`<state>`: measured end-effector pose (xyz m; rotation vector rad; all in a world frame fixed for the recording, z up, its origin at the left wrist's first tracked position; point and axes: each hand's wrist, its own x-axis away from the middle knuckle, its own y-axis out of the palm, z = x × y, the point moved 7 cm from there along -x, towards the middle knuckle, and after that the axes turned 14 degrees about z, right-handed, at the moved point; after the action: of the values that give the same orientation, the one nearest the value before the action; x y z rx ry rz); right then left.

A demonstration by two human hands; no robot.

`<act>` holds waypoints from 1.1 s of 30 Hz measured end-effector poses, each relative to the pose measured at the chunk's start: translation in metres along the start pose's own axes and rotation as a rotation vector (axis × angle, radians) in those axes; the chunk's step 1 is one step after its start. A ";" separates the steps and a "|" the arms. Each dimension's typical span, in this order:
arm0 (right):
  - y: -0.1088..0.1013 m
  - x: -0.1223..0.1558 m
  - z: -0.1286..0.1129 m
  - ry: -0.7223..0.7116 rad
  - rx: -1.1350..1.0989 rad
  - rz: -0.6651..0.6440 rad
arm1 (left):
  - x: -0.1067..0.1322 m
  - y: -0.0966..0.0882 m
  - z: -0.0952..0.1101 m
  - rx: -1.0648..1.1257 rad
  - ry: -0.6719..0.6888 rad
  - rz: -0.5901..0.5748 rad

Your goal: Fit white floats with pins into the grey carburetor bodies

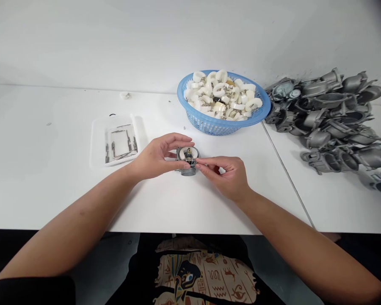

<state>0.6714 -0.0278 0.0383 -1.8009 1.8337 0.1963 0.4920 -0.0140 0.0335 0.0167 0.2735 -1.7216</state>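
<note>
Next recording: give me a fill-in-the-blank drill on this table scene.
1. White rings fill the ____ basket.
2. The clear tray lies to the basket's ____.
3. The left hand and right hand hold one small grey part with a ____ ring inside.
Missing words: blue; left; white.

no words or numbers can be read from here; only hieroglyph-style picture signs printed on the person's shirt (206,271), below the table's (51,203) near edge.
</note>
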 end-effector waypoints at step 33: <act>-0.004 -0.005 0.006 -0.005 0.049 0.013 | -0.001 0.000 0.006 -0.002 0.096 -0.011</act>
<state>0.6772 -0.0210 0.0364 -1.7542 1.8310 0.1598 0.4934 -0.0146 0.0397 0.0962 0.3471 -1.7340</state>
